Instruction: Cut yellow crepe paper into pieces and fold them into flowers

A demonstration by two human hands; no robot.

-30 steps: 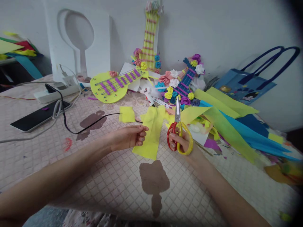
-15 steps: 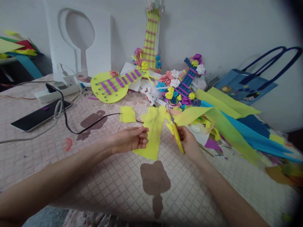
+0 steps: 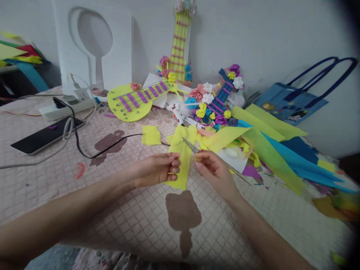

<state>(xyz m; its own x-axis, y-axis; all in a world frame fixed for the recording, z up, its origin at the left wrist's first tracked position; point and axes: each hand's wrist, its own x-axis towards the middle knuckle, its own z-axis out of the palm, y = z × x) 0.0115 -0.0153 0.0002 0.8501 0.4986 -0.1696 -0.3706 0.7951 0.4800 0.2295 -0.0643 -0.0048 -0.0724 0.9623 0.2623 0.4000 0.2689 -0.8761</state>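
Head view. Landmark: the yellow strip [image 3: 184, 162], lying lengthwise away from the wearer on the quilted tablecloth [image 3: 135, 221], its far part creased.

Left hand [image 3: 159, 169]: over the strip's left edge, fingers curled, thumb laid toward the index finger. Cannot tell whether they pinch anything or touch the strip.

Right hand [image 3: 217, 173]: just right of the strip, fingers gripping the scissors [image 3: 191, 145] at the handles, which are mostly hidden. Blades slant across the strip's upper half, tip toward its far left; contact with the surface not clear.

Around the strip: small yellow square [image 3: 151, 135] to its left, near the far end; black cord [image 3: 112, 145] running in from farther left to that square; white glue gun [image 3: 176, 113] just beyond the far end; brown patch [image 3: 184, 212] just short of the near end.

Handling (judged): strip probably light, thin and limp, likely to crease or tear if tugged; best pinched lightly at a near corner or flat along an edge, clear of the blades. Scissors look rigid and heavier, with smooth handles; best held by the loops, fingers away from the cutting edges.
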